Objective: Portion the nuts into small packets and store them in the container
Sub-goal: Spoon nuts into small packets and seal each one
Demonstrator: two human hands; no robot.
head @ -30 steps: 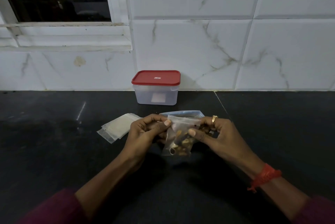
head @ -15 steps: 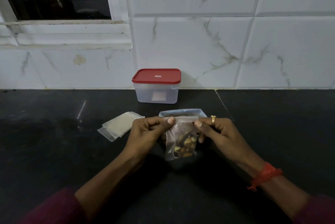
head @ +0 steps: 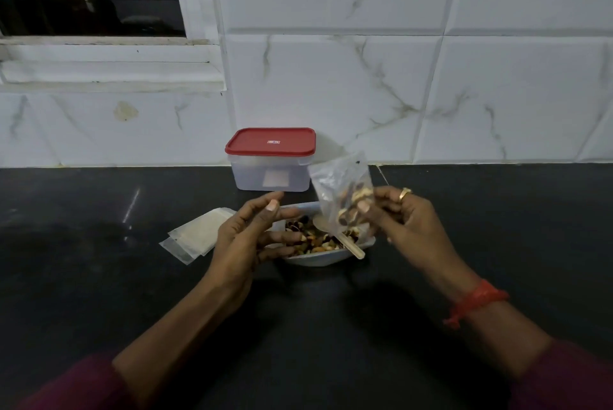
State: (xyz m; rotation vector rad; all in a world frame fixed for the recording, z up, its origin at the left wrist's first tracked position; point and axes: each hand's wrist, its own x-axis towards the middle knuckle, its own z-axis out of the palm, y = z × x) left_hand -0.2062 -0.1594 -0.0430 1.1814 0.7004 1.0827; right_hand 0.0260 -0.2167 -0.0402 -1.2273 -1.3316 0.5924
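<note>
My right hand (head: 403,222) pinches a small clear packet (head: 343,189) partly filled with mixed nuts and holds it up, tilted, above the bowl. My left hand (head: 247,235) hovers just left of the bowl with relaxed fingers and holds nothing. The pale bowl (head: 326,258) of mixed nuts sits on the black counter between my hands, a wooden spoon (head: 345,242) resting in it. Behind it, against the wall, stands the clear container (head: 270,174) with its red lid (head: 270,141) closed.
A small stack of empty clear packets (head: 195,237) lies on the counter left of my left hand. The white marble-tiled wall (head: 431,78) rises right behind the container. A window sill (head: 109,74) juts out at upper left.
My left hand has let go of the packet's top edge. My right hand has lifted the packet up and to the right, uncovering the bowl of nuts.
</note>
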